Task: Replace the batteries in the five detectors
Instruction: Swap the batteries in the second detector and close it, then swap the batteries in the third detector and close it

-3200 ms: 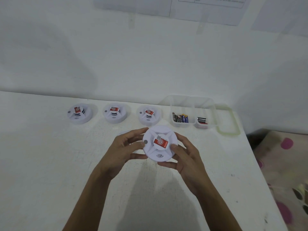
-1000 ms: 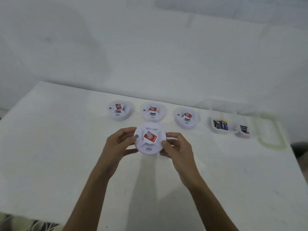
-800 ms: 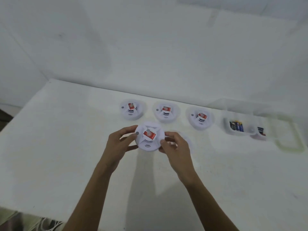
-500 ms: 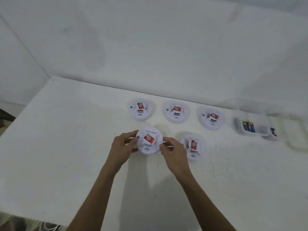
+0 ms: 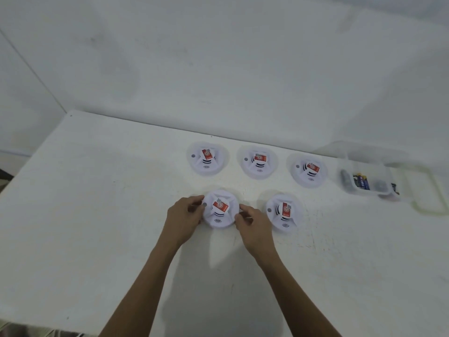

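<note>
Five round white detectors with red labels lie on the white table (image 5: 97, 227). Three form a back row: left detector (image 5: 207, 158), middle detector (image 5: 258, 162), right detector (image 5: 309, 170). A fourth detector (image 5: 283, 212) rests in front, to the right of my hands. The fifth detector (image 5: 220, 208) sits low on the table, gripped at its left rim by my left hand (image 5: 182, 218) and at its right rim by my right hand (image 5: 252, 224). A clear plastic box (image 5: 364, 166) at the back right holds batteries (image 5: 361, 182).
The box's clear lid (image 5: 427, 193) lies to the right of the box near the table's right side. A white wall rises behind the table. The table's left edge and front edge are in view.
My hands have carried the detector from mid-air down and to the left, onto the table in front of the back row. The fourth detector came into view beside it as the view shifted.
</note>
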A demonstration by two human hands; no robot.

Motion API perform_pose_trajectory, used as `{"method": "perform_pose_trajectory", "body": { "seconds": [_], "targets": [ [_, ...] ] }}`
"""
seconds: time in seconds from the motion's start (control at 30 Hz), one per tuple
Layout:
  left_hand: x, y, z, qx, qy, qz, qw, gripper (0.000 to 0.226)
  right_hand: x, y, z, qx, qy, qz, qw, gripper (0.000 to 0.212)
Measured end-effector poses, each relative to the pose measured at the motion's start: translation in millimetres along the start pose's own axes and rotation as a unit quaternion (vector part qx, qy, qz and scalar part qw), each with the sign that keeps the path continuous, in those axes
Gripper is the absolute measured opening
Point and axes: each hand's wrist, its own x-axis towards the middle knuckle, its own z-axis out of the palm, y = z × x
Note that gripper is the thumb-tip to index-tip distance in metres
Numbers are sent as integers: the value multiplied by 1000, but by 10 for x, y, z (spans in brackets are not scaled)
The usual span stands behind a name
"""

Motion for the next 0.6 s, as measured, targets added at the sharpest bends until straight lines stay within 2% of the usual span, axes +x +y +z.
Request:
{"method": "perform_pose_trajectory", "body": {
  "seconds": [0.13,0.3,0.43,0.6],
  "targets": [
    [-41,60,3,9,67,35,997,23,-6,-18,-103,13,-15,30,999,37],
    [-53,355,60,-18,124,87,988,22,43,-172,-452,56,23,8,998,27],
    [19,696,286,-45,80,141,986,21,199,-185,-866,78,69,0,995,22],
    [218,1156,822,-31,-11,180,983,22,521,25,-1356,76,129,12,989,25]
  ]
}}
